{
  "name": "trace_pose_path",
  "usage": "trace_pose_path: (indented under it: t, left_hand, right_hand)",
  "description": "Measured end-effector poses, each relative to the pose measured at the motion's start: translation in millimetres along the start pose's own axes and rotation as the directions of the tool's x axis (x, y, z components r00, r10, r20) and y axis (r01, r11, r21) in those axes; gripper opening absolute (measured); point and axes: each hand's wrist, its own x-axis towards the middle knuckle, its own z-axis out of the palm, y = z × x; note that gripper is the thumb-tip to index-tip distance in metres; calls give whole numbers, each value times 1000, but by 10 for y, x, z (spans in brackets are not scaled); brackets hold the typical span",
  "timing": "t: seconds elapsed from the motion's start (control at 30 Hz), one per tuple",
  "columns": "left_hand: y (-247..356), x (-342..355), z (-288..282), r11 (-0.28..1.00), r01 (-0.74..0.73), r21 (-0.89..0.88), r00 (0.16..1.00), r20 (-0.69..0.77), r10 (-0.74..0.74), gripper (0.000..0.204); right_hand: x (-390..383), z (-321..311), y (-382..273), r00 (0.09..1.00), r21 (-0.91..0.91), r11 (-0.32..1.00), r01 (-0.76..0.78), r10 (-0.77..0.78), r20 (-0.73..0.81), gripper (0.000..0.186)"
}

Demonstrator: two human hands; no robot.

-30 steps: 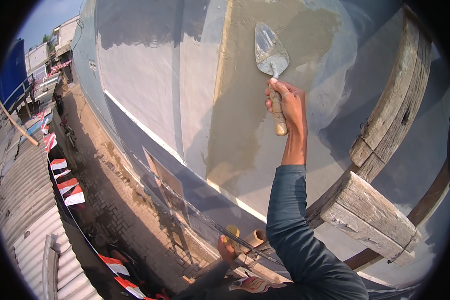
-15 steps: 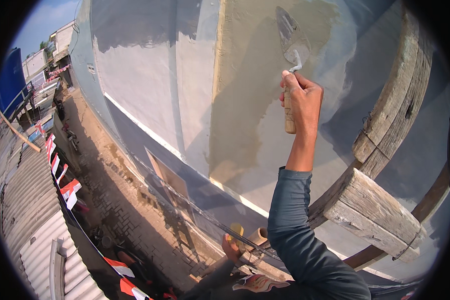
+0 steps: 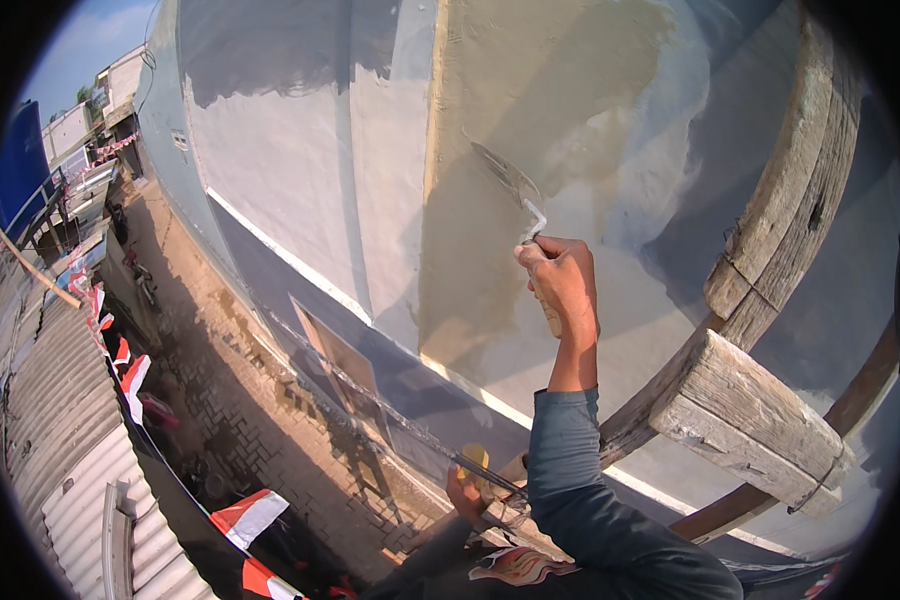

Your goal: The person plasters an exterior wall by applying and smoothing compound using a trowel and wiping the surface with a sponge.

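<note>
My right hand [image 3: 567, 280] is closed round the wooden handle of a pointed trowel [image 3: 511, 180]. Its metal blade tilts up and left, lying at or very near a damp olive-grey coat [image 3: 470, 240] on the wall; I cannot tell if it touches. Lower down, my left hand [image 3: 462, 496] has its fingers curled at a yellow, rounded thing [image 3: 474, 458] whose kind I cannot make out. A dark cable [image 3: 485, 472] crosses beside it, and my right sleeve hides part of what lies there.
A weathered wooden frame of beams [image 3: 750, 420] stands close on the right. Far below at left runs a paved alley [image 3: 240, 430]. Corrugated roofing [image 3: 80, 440], red and white flags [image 3: 250, 517] and a blue tank [image 3: 18, 170] line its other side.
My right hand has carried the trowel down and to the left across the wall, and the blade now leans further left. The left hand stays in place. The flags have fluttered.
</note>
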Motion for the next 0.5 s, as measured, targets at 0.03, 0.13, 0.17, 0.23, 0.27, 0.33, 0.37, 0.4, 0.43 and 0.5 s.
trace_pose_path:
  t: [0.03,0.13,0.17,0.23,0.27,0.33,0.37,0.4,0.43,0.5]
  left_hand:
    - [67,8,10,998,18,62,1000,-13,-17,37]
    - [96,43,-43,992,121,-24,993,15,-121,36]
    - [59,37,-60,992,122,-21,992,11,-122,36]
    - [-89,26,-75,999,30,-30,999,-12,-30,33]
    - [-131,22,-62,999,-4,-38,1000,-17,3,31]
    - [-219,19,-85,977,212,20,967,142,-213,52]
    - [-243,23,-74,978,209,19,968,139,-209,52]
    - [-272,9,-86,980,189,66,971,139,-196,50]
    - [-302,-3,-100,979,168,112,973,140,-183,47]
    - [-448,29,-162,935,320,-151,946,107,-306,45]
  right_hand:
    - [2,-90,-17,998,84,996,-19,24,-51,27]
    - [-41,-306,-433,967,188,978,86,-37,-251,29]
    - [-25,-339,-501,968,190,978,85,-36,-247,29]
    - [23,-386,-592,874,142,948,284,-195,-445,26]
    - [27,-371,-604,873,140,946,291,-203,-444,26]
    - [55,-273,-566,901,242,921,306,-198,-386,23]
    - [79,-132,-523,912,282,903,325,-219,-348,22]
    - [128,46,-448,926,322,886,334,-245,-287,22]
    - [184,237,-371,935,362,867,341,-273,-228,21]
    - [239,749,-340,947,508,801,318,-291,-134,22]
